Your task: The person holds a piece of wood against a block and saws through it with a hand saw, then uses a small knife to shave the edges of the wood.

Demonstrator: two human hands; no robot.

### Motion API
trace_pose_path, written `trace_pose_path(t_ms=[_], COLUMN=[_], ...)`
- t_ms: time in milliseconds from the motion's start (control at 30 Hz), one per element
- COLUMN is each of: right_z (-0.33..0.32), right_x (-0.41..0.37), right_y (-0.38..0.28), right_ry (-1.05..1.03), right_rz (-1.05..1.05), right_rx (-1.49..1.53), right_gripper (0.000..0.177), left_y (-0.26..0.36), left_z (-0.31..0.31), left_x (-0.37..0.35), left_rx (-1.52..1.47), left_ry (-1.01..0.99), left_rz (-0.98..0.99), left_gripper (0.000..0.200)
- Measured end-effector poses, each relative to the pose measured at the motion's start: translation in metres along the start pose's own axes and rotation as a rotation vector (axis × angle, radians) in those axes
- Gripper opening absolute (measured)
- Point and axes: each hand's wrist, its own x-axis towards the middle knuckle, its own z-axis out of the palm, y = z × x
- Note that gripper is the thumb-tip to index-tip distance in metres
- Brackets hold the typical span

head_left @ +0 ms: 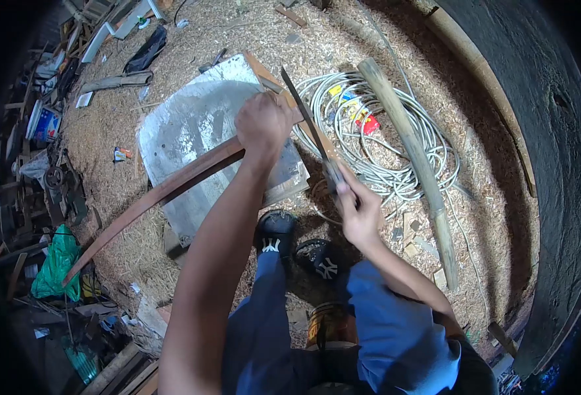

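Observation:
My left hand is closed in a fist around a long reddish wooden strip, near the strip's right end. The strip crosses a worn metal-topped board and stretches away to the lower left. In my right hand is the grip of a hand tool with a long, narrow dark blade; whether it is a saw or a knife I cannot tell. Its blade slants up to the left, right at the strip's end. A flat wooden piece lies beneath the blade.
A coil of pale cable lies on the shavings, with a bamboo-like pole across it. A dark curved wall rises at right. Scrap and a green plastic bag crowd the left. My shoes are just below the board.

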Motion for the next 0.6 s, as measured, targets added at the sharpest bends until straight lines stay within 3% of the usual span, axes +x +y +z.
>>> trace_pose_path(t_ms=[100,267,367,467,500,600], right_z=[0.013,-0.03,-0.042,-0.026,-0.011,0.01], right_x=[0.021,-0.045,-0.064,-0.035,-0.015,0.024], right_y=[-0.004,0.017,0.022,0.019,0.018,-0.002], right_ry=[0.044,-0.037,-0.038,-0.065,0.028,0.026], right_rz=[0.045,0.055,0.202,0.031,-0.005,0.053], right_rx=[0.045,0.026,0.09,-0.065,0.008,0.076], right_gripper=[0.04,0.042,0.042,0.04,0.041,0.041], left_y=[0.001,0.0,-0.001,0.002,0.003,0.0], left_z=[-0.001,0.002,0.002,-0.004,-0.005,0.0], left_x=[-0.001,0.0,0.0,0.002,0.003,0.001], left_rx=[-0.015,0.046,0.077,0.037,0.038,0.016], left_ry=[0.023,0.003,-0.014,-0.094,-0.089,-0.073], left_rz=[-0.007,-0.045,-0.018,-0.047,-0.043,-0.032], left_gripper=[0.039,0.038,0.038,0.043,0.043,0.042])
